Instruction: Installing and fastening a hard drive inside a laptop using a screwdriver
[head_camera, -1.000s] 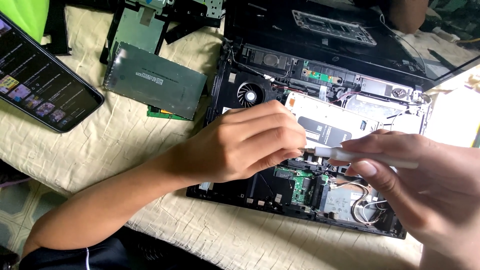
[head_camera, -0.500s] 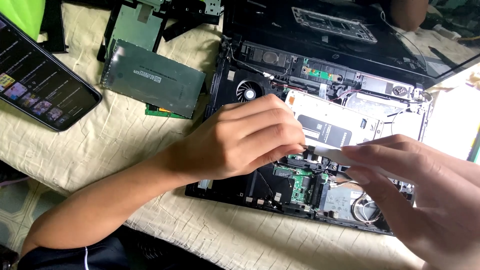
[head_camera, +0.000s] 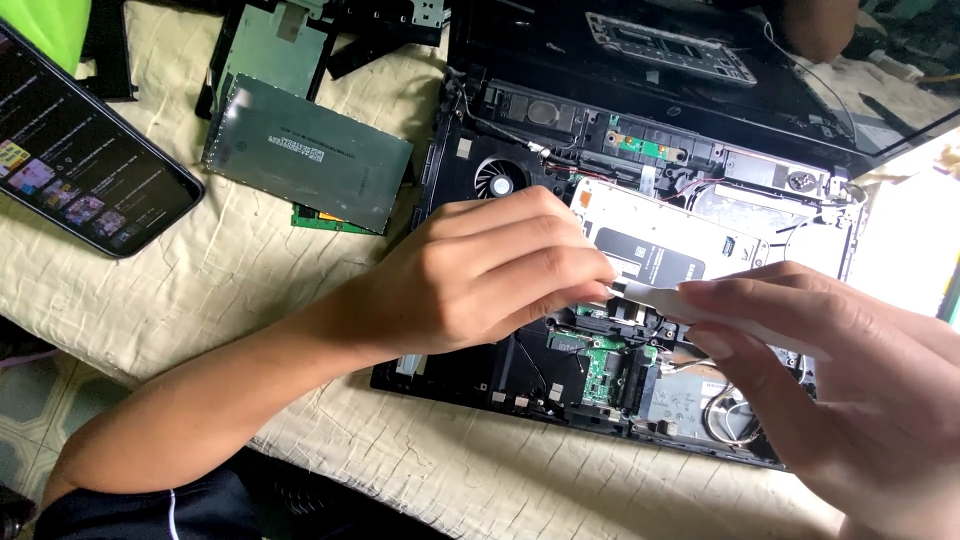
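Observation:
An opened black laptop base (head_camera: 640, 150) lies on a cream cloth, its insides bare: a fan (head_camera: 495, 180), a silver drive with a black label (head_camera: 660, 250) and a green circuit board (head_camera: 605, 365). My left hand (head_camera: 480, 280) rests over the base, its curled fingertips pinching the left end of a flat white strip (head_camera: 680, 300). My right hand (head_camera: 850, 390) comes in from the right and grips the strip's other end between thumb and fingers. The strip lies just above the green board. What it joins underneath is hidden.
A phone with a lit screen (head_camera: 80, 170) lies at far left. A grey metal panel (head_camera: 310, 150) and black frame parts sit behind my left forearm. The laptop's lid with a keyboard frame (head_camera: 670, 40) stands at the back. Another person's arm (head_camera: 815, 25) shows top right.
My right hand's fingers have slid slightly left along the white strip. My left hand has kept its place.

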